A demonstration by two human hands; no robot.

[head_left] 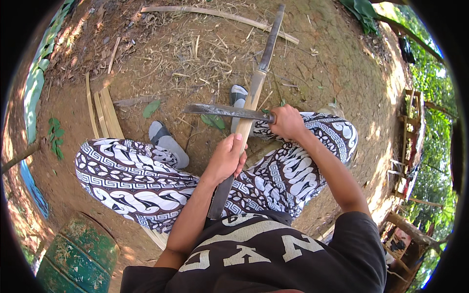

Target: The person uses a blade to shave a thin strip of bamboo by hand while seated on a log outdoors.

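My left hand [225, 158] is closed around a long, narrow strip of what looks like wood or bamboo [250, 100]. The strip is pale and freshly bared in its middle, dark grey at both ends. It slants from my lap up and away to the right. In my right hand [287, 123] is a curved knife [220, 110], its handle mostly hidden by my fist. The knife's dark blade points left and crosses over the pale part of the strip, just beyond my left hand. Whether its edge bites into the strip I cannot tell.
Thin shavings [190, 53] litter the dirt ahead, where a long pale slat [220, 16] lies. Several more slats [111, 117] lie at left. My patterned trousers [141, 180] flank the work. A green drum [80, 256] stands at lower left; a wooden structure [413, 132] is at right.
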